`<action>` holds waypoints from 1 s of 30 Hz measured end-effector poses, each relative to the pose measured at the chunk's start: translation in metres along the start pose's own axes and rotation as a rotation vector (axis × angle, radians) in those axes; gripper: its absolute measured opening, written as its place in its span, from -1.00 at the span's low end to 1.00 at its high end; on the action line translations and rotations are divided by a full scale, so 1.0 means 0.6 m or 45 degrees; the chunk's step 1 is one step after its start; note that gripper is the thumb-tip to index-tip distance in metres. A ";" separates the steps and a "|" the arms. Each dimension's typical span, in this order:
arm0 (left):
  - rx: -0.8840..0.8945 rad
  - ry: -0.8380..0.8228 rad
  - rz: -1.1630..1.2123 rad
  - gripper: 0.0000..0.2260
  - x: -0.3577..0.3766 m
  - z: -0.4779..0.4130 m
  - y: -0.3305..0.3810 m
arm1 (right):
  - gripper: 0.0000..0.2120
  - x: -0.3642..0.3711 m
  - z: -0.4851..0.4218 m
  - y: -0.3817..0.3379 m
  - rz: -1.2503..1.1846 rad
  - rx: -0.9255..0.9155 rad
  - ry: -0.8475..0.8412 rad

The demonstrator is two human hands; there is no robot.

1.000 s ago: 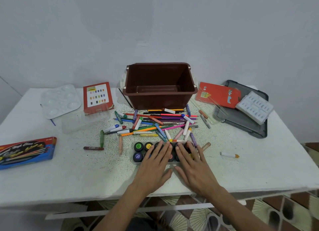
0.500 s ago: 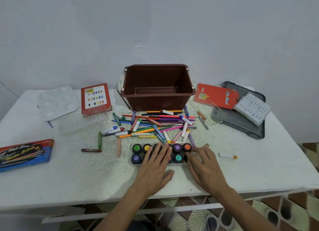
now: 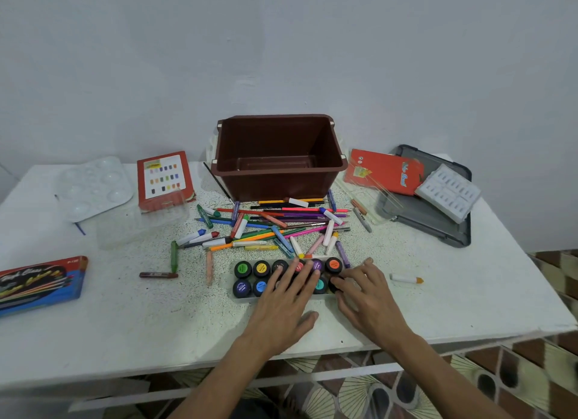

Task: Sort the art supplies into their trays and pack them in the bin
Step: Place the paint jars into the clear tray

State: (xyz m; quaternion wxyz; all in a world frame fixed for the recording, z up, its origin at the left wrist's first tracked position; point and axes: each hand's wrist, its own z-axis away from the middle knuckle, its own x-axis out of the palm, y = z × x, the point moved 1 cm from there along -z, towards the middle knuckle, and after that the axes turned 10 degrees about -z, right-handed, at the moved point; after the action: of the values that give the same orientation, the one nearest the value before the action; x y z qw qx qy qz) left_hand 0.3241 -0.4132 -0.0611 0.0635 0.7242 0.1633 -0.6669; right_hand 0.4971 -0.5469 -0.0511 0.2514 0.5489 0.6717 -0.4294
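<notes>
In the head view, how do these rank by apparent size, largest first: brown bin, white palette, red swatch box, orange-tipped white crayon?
1. brown bin
2. white palette and red swatch box: nearly alike here, so I do not rank them
3. orange-tipped white crayon

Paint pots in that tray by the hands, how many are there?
10 paint pots show in the tray: six in the back row, four in front, two at each end. The left hand may hide more between them.

The left hand (image 3: 281,306) and right hand (image 3: 372,299) are bare, on slim bare forearms (image 3: 438,365)
</notes>
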 end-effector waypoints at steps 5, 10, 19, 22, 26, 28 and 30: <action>-0.007 0.001 0.008 -0.34 0.000 0.001 0.000 | -0.80 -0.003 -0.006 -0.004 -0.007 -0.002 0.010; -0.010 -0.003 0.016 -0.35 -0.001 0.001 -0.001 | -0.78 -0.008 -0.004 -0.011 -0.061 0.047 -0.018; -0.008 0.000 0.008 -0.35 0.000 0.002 -0.001 | -0.73 -0.007 -0.027 -0.011 -0.066 0.236 0.010; -0.010 0.003 0.012 -0.34 0.000 0.001 -0.001 | -0.81 -0.005 -0.049 -0.005 -0.050 0.258 0.002; -0.012 0.011 0.019 -0.35 0.000 0.001 0.000 | -0.84 -0.005 -0.066 0.000 -0.095 0.329 -0.044; -0.014 0.022 0.021 -0.35 0.000 0.001 0.000 | -0.87 -0.004 -0.071 0.003 -0.150 0.397 -0.055; -0.016 0.028 0.024 -0.35 0.000 0.002 0.000 | -0.90 -0.004 -0.073 0.006 -0.199 0.452 -0.065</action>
State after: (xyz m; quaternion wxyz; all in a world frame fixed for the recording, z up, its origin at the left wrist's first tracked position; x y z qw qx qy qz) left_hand 0.3232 -0.4135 -0.0613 0.0726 0.7327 0.1613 -0.6572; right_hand 0.5071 -0.5105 -0.0283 0.1335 0.5198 0.6195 -0.5729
